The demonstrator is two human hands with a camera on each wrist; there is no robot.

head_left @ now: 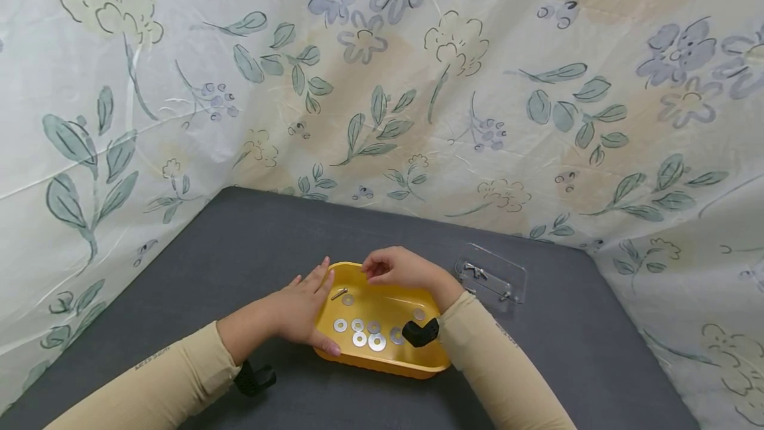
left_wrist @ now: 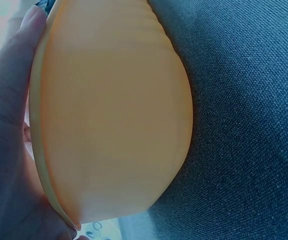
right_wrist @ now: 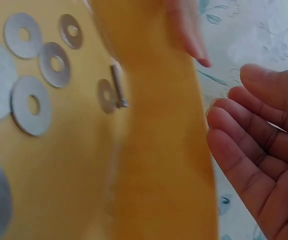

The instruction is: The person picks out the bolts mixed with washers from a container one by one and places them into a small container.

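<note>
Washers, flat steel rings, lie with a small bolt in our smooth yellow plastic tray on the grey woven bench. Our left hand presses its rim, grip straight; our right hand hovers, grip loosely curled, empty.

The left hand is resting flat against the near-left side of the yellow tray, fingers straight. The right hand is hovering over the tray's far rim, fingers loosely curled, holding nothing
</note>
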